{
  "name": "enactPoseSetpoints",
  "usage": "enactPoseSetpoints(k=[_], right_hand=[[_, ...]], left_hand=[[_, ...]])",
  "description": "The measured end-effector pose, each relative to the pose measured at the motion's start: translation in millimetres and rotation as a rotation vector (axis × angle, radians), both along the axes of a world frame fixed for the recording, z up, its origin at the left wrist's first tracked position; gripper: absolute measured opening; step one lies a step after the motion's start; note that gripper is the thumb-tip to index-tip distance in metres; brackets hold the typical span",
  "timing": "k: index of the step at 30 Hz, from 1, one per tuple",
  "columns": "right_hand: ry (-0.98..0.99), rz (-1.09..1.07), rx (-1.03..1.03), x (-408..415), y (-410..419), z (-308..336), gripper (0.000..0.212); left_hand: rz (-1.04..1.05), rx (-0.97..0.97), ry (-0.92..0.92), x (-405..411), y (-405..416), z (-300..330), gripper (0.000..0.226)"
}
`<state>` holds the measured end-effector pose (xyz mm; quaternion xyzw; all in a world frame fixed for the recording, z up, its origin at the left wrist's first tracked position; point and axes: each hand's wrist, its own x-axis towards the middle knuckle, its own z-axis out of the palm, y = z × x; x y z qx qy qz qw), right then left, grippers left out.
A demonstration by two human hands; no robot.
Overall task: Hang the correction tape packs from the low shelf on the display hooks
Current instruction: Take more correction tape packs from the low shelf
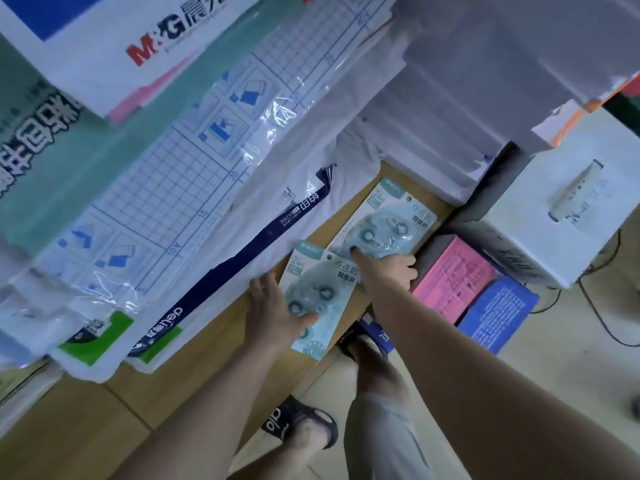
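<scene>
Your left hand [277, 306] clamps the near correction tape pack [313, 292] over the low shelf [349, 306]; your right hand [388, 268] pinches the far pack [381, 230]. The overlapping cards may snag and slip.

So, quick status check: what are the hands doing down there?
Left hand holds near pack. Right hand fingers on far pack, lying on wooden shelf. No hooks in view.
</scene>
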<state>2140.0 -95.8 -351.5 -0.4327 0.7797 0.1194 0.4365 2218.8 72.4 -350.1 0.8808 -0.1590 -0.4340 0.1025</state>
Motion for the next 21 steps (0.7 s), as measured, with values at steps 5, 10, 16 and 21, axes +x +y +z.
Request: enactPoseSetpoints(k=[5, 10, 16, 21], right_hand=[[0.006, -0.015, -0.092, -1.5, 7.6, -7.8, 0.098], [-0.034, -0.039, -0.105, -5.5, 7.6, -6.0, 0.093], [0.004, -0.006, -0.042, -6.6, 8.5, 2.0, 0.101], [-0.075, -0.016, -0.055, -2.1, 15.9, 23.5, 0.087]], left_hand=[[-0.053, -0.033, -0.028, 8.0, -0.2, -9.5, 0.083], [0.043, -0.078, 0.133, 13.7, 11.6, -6.4, 0.071], [0.238, -0.167, 0.23, 22.0, 36.4, 12.0, 0.052], [0.263, -0.236, 0.199, 27.2, 41.6, 47.3, 0.05]])
